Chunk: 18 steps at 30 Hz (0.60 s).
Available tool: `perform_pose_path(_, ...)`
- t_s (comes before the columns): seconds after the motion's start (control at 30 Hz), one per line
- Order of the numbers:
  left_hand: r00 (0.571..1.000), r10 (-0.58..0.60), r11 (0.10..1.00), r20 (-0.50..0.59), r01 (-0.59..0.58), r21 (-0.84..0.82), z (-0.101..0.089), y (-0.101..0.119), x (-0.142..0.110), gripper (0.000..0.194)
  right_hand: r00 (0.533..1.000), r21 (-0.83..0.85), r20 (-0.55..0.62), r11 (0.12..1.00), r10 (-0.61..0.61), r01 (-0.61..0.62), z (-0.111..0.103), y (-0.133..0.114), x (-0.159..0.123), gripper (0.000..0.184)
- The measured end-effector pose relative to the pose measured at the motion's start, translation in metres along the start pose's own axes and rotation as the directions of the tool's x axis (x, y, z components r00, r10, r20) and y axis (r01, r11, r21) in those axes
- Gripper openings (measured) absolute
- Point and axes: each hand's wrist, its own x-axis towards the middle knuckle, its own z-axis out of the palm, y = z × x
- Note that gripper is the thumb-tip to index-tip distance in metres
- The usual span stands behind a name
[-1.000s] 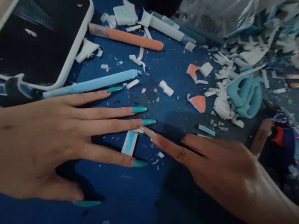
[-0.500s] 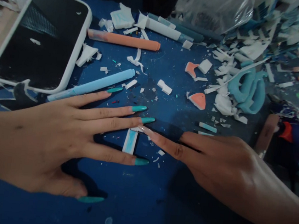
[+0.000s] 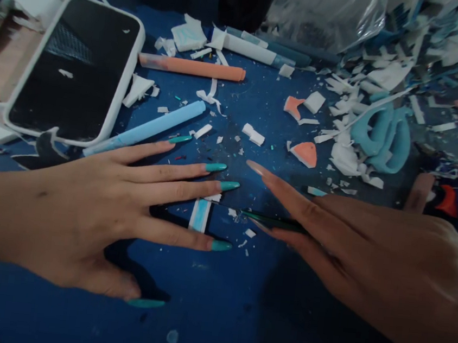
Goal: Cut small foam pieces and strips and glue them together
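My left hand (image 3: 97, 217) lies flat on the blue work surface (image 3: 214, 312), its fingers spread and tipped with long teal nails. Between and under its fingers is a small white strip (image 3: 200, 215) with a light-blue face, partly covered by the fingers. A white bit (image 3: 213, 197) sits at its upper end. From the right, my right hand (image 3: 363, 256) grips a slim, dark craft knife (image 3: 268, 219) between its fingers, index finger raised off it. The thin blade points left to the strip's upper end; whether it touches is hard to tell.
A phone in a white case (image 3: 76, 68), a light-blue marker (image 3: 156, 125) and an orange marker (image 3: 194, 68) lie beyond my left hand. Orange pieces (image 3: 304, 153), a teal cut shape (image 3: 382, 136) and many white scraps (image 3: 345, 156) are spread to the right. A clear plastic bag (image 3: 326, 23) stands behind.
My right hand has drawn back to the right, its index finger lifting from the strip, and the craft knife now shows. My left hand stays flat in place; the view has shifted slightly.
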Motion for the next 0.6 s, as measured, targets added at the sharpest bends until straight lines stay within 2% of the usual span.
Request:
perform_pose_path(0.2, 1.000, 0.003, 1.000, 0.008, -0.003, 0.023, 0.000, 0.000, -0.001, 0.073, 0.994, 0.087, 0.084, 0.994, -0.069, 0.061, 0.006, 0.012, -0.013, 0.053)
perform_pose_path(0.3, 0.999, -0.029, 1.000, 0.030, 0.029, 0.005, -0.001, 0.000, 0.000, 0.071, 0.989, 0.090, 0.068, 0.988, -0.131, 0.124, 0.010, 0.011, -0.009, 0.054)
perform_pose_path(0.4, 0.999, 0.000, 1.000, 0.032, -0.001, 0.022, -0.001, -0.001, 0.001, 0.073, 0.980, 0.093, 0.031, 0.977, -0.196, 0.193, 0.010, 0.008, -0.002, 0.052)
perform_pose_path(0.6, 0.999, -0.027, 0.999, 0.018, 0.026, 0.035, 0.001, 0.001, 0.002, 0.071, 0.978, 0.146, 0.084, 0.973, -0.191, 0.177, 0.006, 0.013, -0.002, 0.051)
